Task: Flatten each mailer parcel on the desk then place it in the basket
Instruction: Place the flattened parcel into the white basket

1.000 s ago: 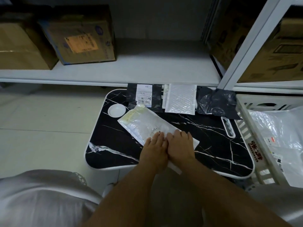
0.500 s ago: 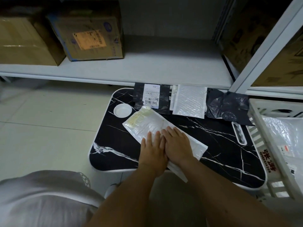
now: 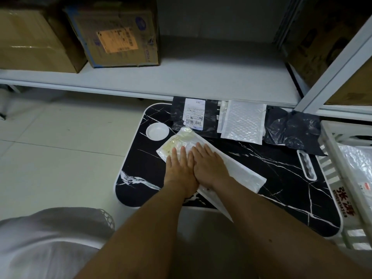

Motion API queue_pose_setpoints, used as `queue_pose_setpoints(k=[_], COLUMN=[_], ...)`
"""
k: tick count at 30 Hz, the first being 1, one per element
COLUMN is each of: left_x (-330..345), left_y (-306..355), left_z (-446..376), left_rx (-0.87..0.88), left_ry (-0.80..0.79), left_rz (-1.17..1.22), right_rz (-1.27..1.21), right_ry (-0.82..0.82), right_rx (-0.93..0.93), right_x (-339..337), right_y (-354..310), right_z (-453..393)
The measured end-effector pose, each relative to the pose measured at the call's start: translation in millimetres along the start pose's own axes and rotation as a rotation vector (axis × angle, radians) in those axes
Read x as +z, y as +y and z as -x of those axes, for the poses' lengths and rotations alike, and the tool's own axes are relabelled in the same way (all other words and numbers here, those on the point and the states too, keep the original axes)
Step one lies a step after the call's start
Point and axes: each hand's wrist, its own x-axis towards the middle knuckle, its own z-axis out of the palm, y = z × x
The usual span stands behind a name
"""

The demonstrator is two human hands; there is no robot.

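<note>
A long white bubble mailer [image 3: 244, 178] lies slantwise on the black marble-pattern desk [image 3: 271, 174]. My left hand [image 3: 180, 170] and my right hand [image 3: 209, 165] press flat on it side by side, fingers straight, pointing toward its far-left end. Along the desk's far edge lie a black mailer with a white label [image 3: 194, 117], a small white bubble mailer [image 3: 243, 122] and a crumpled black mailer [image 3: 291, 131]. The white slatted basket [image 3: 330, 164] stands at the right and holds a clear-plastic parcel [image 3: 358, 168].
A round white cup recess [image 3: 157, 131] sits at the desk's far left, a slot handle [image 3: 307, 167] near its right edge. Behind runs a white shelf [image 3: 201, 77] with cardboard boxes [image 3: 114, 33]. A shelf post [image 3: 332, 71] rises at the right. Tiled floor spreads left.
Both hands have slid along the white mailer away from me toward its far-left end, staying flat on it. The camera view has shifted slightly.
</note>
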Motion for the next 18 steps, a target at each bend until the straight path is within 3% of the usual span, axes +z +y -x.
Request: queue_pose_setpoints(k=[5, 10, 12, 15, 18], left_x=[-1.4, -22.8, -20.1, -8.4, -6.8], left_y=[1.1, -10.6, -16.6, -24.3, -26.4], left_z=[2.4, 0.1, -0.5, -4.2, -9.9], left_rx=[-0.006, 0.035, -0.032, -0.077, -0.058], left_ry=[-0.009, 0.328, 0.256, 0.068, 0.022], left_rz=[-0.025, 0.024, -0.015, 0.001, 0.019], right_rz=[0.005, 0.130, 0.101, 0.109, 0.142], right_ry=[0.013, 0.263, 0.217, 0.008, -0.041], right_rx=[0.032, -0.022, -0.075, -0.093, -0.071], right_x=[-2.5, -18.8, -14.2, -7.5, -11.6], right_y=[-4.5, -15.3, -17.4, -17.6, -17.5], right_z=[-4.6, -22.1, -30.3, -37.4, -40.8])
